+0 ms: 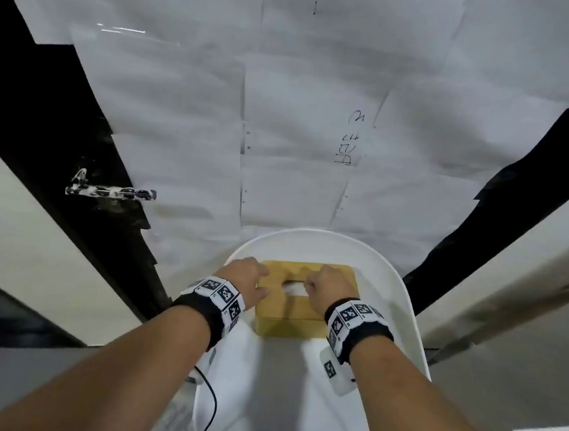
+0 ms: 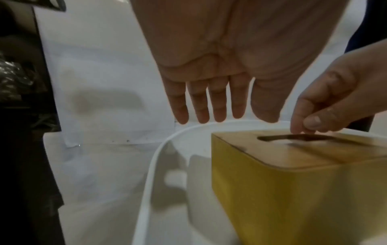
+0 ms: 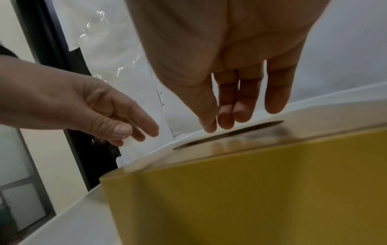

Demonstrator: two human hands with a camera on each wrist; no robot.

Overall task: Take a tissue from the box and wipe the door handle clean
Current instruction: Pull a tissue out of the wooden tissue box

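Paper-covered door point(image 1: 304, 96), scrawled writing unreadable, both hands' fingers relaxed, empty, over tissue box point(image 1: 288, 315).

I see the tissue box point(image 1: 288, 315) on the table point(image 1: 403, 294), toward its far end. The door point(image 1: 285, 112) stands just behind the table. The door handle point(image 1: 111, 192) lies left of the box and farther away. My left hand point(image 1: 244, 280) is above the box's left edge, my right hand point(image 1: 326, 289) above its top slot point(image 1: 296, 285).
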